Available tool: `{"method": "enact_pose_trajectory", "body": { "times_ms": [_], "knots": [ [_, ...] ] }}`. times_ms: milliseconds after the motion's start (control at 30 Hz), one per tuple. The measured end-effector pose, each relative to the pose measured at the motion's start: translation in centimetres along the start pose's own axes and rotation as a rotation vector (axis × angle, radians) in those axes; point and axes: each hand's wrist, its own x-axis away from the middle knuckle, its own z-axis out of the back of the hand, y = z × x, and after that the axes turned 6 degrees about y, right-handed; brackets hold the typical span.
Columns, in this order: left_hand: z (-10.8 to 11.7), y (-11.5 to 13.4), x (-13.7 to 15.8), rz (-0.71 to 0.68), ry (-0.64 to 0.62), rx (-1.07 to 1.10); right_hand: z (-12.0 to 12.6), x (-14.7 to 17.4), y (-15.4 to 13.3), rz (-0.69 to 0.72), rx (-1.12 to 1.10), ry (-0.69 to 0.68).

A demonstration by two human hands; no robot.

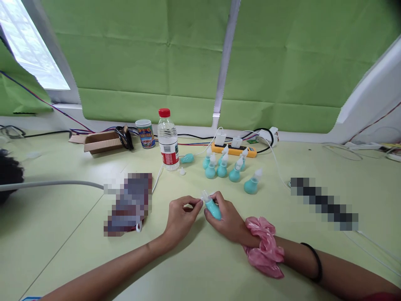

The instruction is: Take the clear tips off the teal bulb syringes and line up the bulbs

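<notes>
My right hand (227, 217) is wrapped round a turquoise bulb nasal aspirator (213, 209), tilted with its clear nozzle pointing up and left. Beside that nozzle, the thumb and finger of my left hand (183, 217) are pinched together; whatever is between them is too small to make out. Behind my hands stand several similar aspirators with clear tips, the nearest being an aspirator (251, 184) on the right. A loose turquoise bulb (187, 158) lies by the bottle, and a small whitish part (182, 171) rests in front of it.
A red-capped plastic bottle (169, 146) and a can (145, 134) stand at the back. Left of them is an open cardboard box (105, 143). An orange power strip (234, 150) with plugs and cables runs behind the aspirators. Blurred objects, including a dark flat one (130, 205), lie on both sides.
</notes>
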Motion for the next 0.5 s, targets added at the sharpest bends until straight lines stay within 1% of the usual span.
{"method": "enact_pose_trajectory", "body": {
  "times_ms": [167, 300, 400, 500],
  "knots": [
    [0.3, -0.1, -0.6, -0.064, -0.079, 0.008, 0.2, -0.1, 0.1, 0.001, -0.107, -0.045],
    [0.4, 0.1, -0.8, -0.073, -0.091, 0.025, 0.4, -0.3, 0.2, 0.014, -0.199, -0.061],
    [0.6, 0.3, -1.0, -0.031, -0.113, 0.083, 0.5, -0.4, 0.4, 0.012, -0.346, -0.104],
    [0.8, 0.5, -1.4, 0.082, -0.186, 0.218, 0.7, -0.8, 0.7, -0.034, -0.549, -0.171]
  ]
}}
